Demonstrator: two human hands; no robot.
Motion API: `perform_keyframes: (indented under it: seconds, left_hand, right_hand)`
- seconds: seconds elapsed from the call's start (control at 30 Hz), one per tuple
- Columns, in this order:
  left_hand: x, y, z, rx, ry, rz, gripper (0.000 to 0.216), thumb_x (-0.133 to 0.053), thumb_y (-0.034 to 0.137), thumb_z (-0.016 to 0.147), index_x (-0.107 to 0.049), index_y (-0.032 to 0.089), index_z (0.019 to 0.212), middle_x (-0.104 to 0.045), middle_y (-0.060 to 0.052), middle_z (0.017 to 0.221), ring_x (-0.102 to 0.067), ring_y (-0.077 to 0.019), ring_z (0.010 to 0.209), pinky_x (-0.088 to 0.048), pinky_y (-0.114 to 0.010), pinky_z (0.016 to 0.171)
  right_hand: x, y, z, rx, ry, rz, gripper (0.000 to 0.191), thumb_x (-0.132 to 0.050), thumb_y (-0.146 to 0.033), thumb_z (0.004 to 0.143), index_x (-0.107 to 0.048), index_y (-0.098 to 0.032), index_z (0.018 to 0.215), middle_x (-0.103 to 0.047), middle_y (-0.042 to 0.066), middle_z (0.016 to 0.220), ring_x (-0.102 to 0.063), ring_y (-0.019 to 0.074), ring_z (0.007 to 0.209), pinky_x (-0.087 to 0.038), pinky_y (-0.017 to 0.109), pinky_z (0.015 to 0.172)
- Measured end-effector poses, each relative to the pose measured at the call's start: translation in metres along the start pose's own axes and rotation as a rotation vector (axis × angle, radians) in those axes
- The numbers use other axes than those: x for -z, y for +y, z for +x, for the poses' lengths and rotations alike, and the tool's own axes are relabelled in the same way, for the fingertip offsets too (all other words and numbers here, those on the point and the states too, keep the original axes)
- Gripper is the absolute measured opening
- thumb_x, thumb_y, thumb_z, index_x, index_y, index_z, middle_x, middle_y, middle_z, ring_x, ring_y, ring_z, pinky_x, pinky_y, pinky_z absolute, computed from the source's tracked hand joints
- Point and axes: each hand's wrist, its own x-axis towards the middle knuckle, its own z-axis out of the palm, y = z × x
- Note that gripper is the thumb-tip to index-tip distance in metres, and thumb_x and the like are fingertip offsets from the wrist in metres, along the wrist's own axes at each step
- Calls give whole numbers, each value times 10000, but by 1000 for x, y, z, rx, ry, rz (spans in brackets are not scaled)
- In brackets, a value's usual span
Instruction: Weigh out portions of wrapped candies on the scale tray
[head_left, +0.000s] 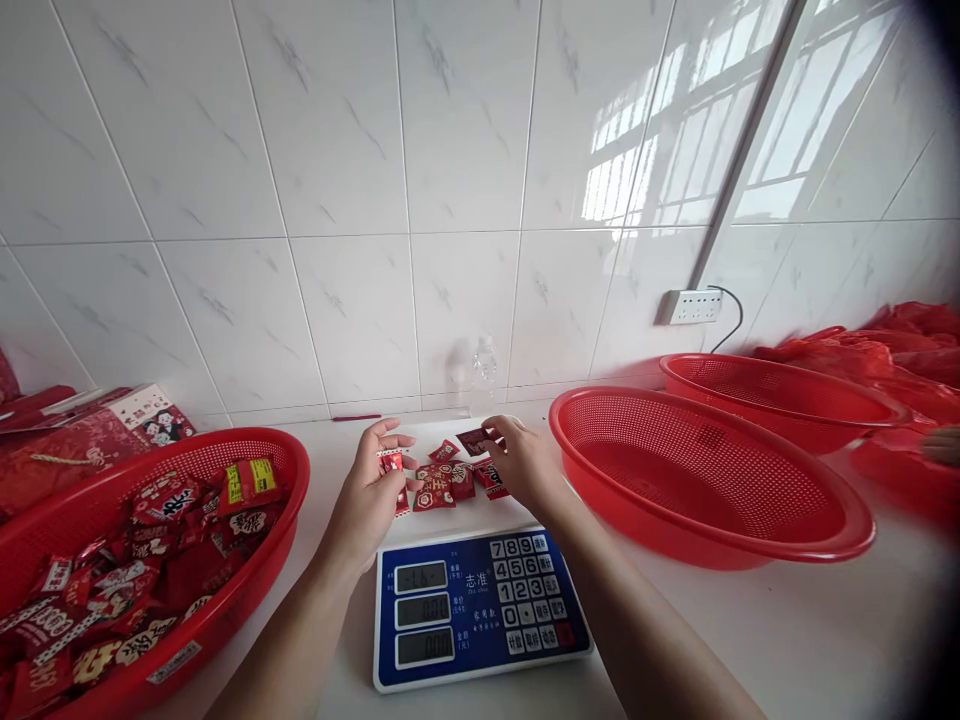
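Observation:
A blue-faced electronic scale (480, 610) stands in front of me, and several red candy packets (448, 484) lie on its white pan. My left hand (371, 495) is above the pan's left side, fingers curled round a small red packet (391, 463). My right hand (521, 460) is over the pan's right side and pinches a dark red packet (475, 439) between thumb and fingers.
A red mesh basket (247, 585) full of red candy packets sits at the left. An empty red basket (720, 535) is at the right, with another (787, 385) behind it. A clear plastic bottle (484, 372) stands by the tiled wall. Another person's hand (943, 445) shows at the far right edge.

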Motion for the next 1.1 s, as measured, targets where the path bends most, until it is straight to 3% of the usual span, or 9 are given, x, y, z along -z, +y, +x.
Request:
perform_keyframes:
  seconds: [0.1, 0.23, 0.37, 0.53, 0.63, 0.7, 0.83, 0.97, 1.1]
  left_hand:
    - [-4, -1, 0, 19, -7, -37, 540, -499, 101, 690, -449, 283, 1196, -517, -46, 1131, -586, -141, 907, -529, -289, 743]
    - [-6, -2, -1, 26, -18, -63, 550, -515, 110, 687, -449, 269, 1209, -508, -61, 1135, -585, -157, 926, -536, -309, 746]
    - [-5, -3, -1, 35, -29, -90, 525, -530, 130, 701, -463, 277, 1201, -513, -58, 1139, -579, -186, 989, -535, -324, 756]
    - [-5, -3, 0, 41, -43, -203, 466, -554, 154, 732, -476, 249, 1182, -548, -62, 1126, -586, -212, 1043, -494, -380, 867]
    - [-7, -1, 0, -22, -43, -278, 461, -587, 191, 761, -466, 253, 1201, -579, -74, 1173, -543, -223, 1144, -430, -385, 960]
    - [-9, 0, -2, -68, -49, -322, 481, -594, 214, 779, -444, 271, 1232, -584, -78, 1214, -491, -225, 1215, -410, -381, 981]
    - [-13, 2, -8, -123, -87, -360, 510, -579, 248, 816, -403, 322, 1288, -564, -64, 1283, -431, -220, 1274, -406, -385, 985]
    - [-14, 4, -11, -106, -132, -416, 509, -581, 279, 828, -398, 328, 1301, -570, -54, 1280, -465, -216, 1242, -408, -384, 982]
    - [-16, 2, -9, -33, -124, -418, 436, -605, 330, 817, -464, 260, 1223, -636, -66, 1126, -594, -218, 1047, -476, -379, 873]
  right_hand:
    - [-4, -1, -1, -28, -46, -49, 350, -432, -166, 865, -495, -182, 1209, -666, 82, 979, -613, 199, 894, -426, 285, 735]
    - [-5, 3, -2, -24, -105, -89, 283, -429, -206, 883, -577, -187, 1124, -677, 92, 1006, -614, 224, 947, -428, 309, 776]
    - [-7, 11, 0, 40, -163, -71, 331, -446, -205, 876, -588, -200, 1175, -664, 76, 1097, -591, 216, 1031, -426, 312, 851]
    - [1, 5, -1, 52, -101, -39, 352, -476, -212, 868, -575, -172, 1204, -630, 93, 1168, -551, 224, 1093, -414, 348, 908]
    - [13, -13, -8, 58, -144, 196, 284, -485, -309, 885, -629, -194, 1102, -673, 69, 1039, -606, 194, 937, -462, 334, 822]
    - [20, -28, -16, 111, -299, 434, 278, -483, -375, 890, -658, -190, 1004, -684, 53, 929, -614, 169, 820, -483, 318, 748]
    - [22, -50, -29, 257, -604, 760, 259, -505, -393, 881, -640, -177, 926, -644, 28, 877, -576, 134, 807, -471, 282, 726]
    - [12, -55, -31, 153, -554, 901, 211, -574, -376, 825, -572, -168, 785, -574, -5, 748, -523, 106, 680, -446, 256, 650]
    - [14, -54, -28, 75, -422, 934, 227, -586, -386, 801, -552, -164, 770, -563, -12, 695, -512, 99, 625, -429, 251, 606]
